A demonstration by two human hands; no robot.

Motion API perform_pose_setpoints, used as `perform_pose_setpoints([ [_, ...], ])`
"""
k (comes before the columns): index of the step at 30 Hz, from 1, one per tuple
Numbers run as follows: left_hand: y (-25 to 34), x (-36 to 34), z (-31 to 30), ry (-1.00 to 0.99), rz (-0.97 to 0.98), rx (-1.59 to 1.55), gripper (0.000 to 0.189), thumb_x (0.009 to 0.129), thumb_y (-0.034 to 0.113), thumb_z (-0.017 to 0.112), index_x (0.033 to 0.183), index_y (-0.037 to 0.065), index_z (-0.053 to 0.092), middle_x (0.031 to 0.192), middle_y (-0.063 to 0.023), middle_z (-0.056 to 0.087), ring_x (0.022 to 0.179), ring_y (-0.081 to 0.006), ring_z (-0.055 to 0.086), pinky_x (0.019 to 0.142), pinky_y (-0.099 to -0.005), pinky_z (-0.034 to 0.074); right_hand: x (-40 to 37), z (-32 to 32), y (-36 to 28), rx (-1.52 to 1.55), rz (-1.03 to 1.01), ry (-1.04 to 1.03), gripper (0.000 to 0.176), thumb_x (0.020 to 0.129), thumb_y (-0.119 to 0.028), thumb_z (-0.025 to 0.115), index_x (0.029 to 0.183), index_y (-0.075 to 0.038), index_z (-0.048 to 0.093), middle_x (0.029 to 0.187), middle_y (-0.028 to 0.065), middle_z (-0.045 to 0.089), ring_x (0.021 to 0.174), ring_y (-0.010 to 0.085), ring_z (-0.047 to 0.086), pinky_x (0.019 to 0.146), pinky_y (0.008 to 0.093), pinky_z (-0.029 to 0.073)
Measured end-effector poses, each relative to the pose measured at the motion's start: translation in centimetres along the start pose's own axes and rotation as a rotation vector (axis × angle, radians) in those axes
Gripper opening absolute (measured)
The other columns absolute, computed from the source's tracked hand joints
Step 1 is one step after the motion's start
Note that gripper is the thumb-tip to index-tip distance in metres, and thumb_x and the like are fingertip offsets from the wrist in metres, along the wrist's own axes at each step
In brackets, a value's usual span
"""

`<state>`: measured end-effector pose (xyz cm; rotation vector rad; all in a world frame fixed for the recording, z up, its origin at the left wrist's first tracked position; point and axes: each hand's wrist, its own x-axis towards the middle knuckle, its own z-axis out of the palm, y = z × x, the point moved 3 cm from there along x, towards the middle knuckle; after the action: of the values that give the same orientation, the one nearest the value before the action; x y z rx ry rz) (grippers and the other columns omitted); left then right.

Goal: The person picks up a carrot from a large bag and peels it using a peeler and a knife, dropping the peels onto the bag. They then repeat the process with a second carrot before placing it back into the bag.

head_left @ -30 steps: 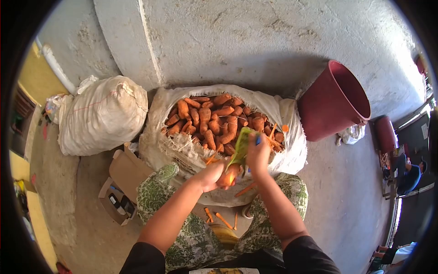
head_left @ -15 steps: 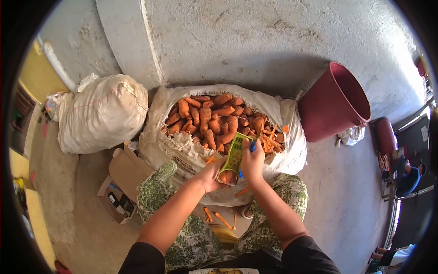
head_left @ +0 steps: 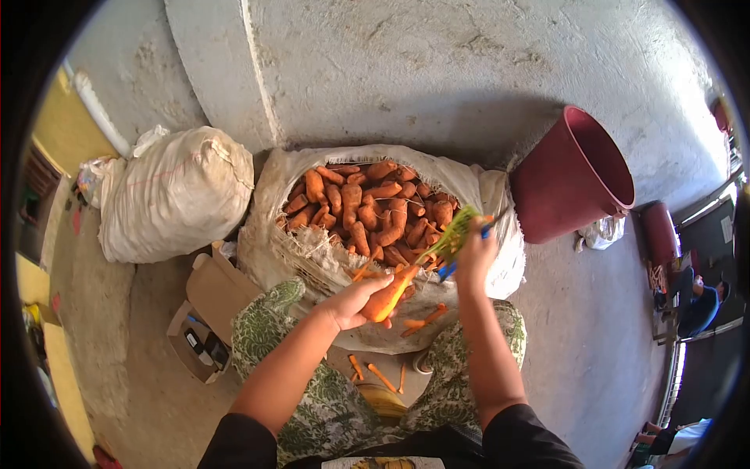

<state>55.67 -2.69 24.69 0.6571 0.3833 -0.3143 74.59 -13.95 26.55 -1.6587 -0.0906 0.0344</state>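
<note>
Cradling a carrot [head_left: 387,298] — slanted across the grip, its far end jutting beyond — the left hand [head_left: 355,300] hovers near the open sack [head_left: 498,270]; the right hand [head_left: 475,258] clasps a blurred green tool [head_left: 452,238].

No readable text is showing anywhere; a white sheet [head_left: 727,225] on the dark panel [head_left: 708,248] at far right is appearing too small to read
</note>
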Motion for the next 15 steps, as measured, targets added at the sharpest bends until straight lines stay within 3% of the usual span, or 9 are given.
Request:
perform_pose_setpoints([
  [4,0.8,0.5,0.2,0.099,0.018,-0.027,0.033,0.092,0.039,0.045,0.103,0.010,0.055,0.084,-0.0027,0.061,0.072,-0.0136,0.059,0.054,-0.0291,0.049,-7.3,3.4,-3.2,-0.067,-0.082,-0.299,0.021,0.092,-0.019,0.050,0.091,0.002,0.052,0.064,0.0093,0.056,0.051,0.0159,0.049,0.048,0.0308,0.040],
  [6,0.8,0.8,-0.1,0.080,0.001,-0.070,0.031,0.093,0.038,0.041,0.100,0.011,0.055,0.082,-0.0016,0.061,0.068,-0.0129,0.060,0.052,-0.0280,0.048,-8.3,3.8,-3.1,-0.113,-0.140,-0.301,0.020,0.092,-0.018,0.051,0.088,0.001,0.050,0.064,0.0064,0.053,0.053,0.0130,0.046,0.049,0.0292,0.038],
  [7,0.7,0.7,0.8,0.209,-0.013,-0.133,0.031,0.093,0.038,0.038,0.099,0.013,0.055,0.078,-0.0004,0.061,0.063,-0.0124,0.059,0.049,-0.0274,0.046,-8.5,3.9,-3.2,-0.160,-0.200,-0.304,0.020,0.092,-0.018,0.051,0.085,0.000,0.047,0.064,0.0035,0.050,0.056,0.0101,0.042,0.050,0.0276,0.036],
  [8,0.7,0.7,0.8,0.208,-0.012,-0.134,0.031,0.093,0.038,0.038,0.099,0.013,0.055,0.078,-0.0004,0.061,0.063,-0.0124,0.059,0.049,-0.0274,0.046,-8.4,3.9,-3.3,-0.161,-0.201,-0.304,0.020,0.092,-0.018,0.051,0.085,0.000,0.047,0.064,0.0035,0.050,0.056,0.0101,0.042,0.050,0.0276,0.036],
  [14,0.1,1.5,0.5,0.189,0.003,-0.082,0.032,0.094,0.039,0.036,0.098,0.014,0.055,0.075,-0.0002,0.060,0.059,-0.0114,0.057,0.045,-0.0257,0.045,-7.9,3.4,-3.4,-0.267,-0.279,-0.235,0.023,0.092,-0.018,0.052,0.080,0.001,0.044,0.058,0.0093,0.044,0.054,0.0134,0.036,0.049,0.0305,0.034],
  [15,0.4,1.3,1.0,0.213,0.003,-0.080,0.032,0.094,0.038,0.034,0.097,0.014,0.054,0.074,-0.0006,0.060,0.058,-0.0113,0.057,0.044,-0.0250,0.044,-7.6,3.3,-3.6,-0.303,-0.268,-0.230,0.020,0.091,-0.018,0.052,0.087,0.002,0.049,0.058,0.0124,0.049,0.052,0.0187,0.044,0.049,0.0328,0.038],
])
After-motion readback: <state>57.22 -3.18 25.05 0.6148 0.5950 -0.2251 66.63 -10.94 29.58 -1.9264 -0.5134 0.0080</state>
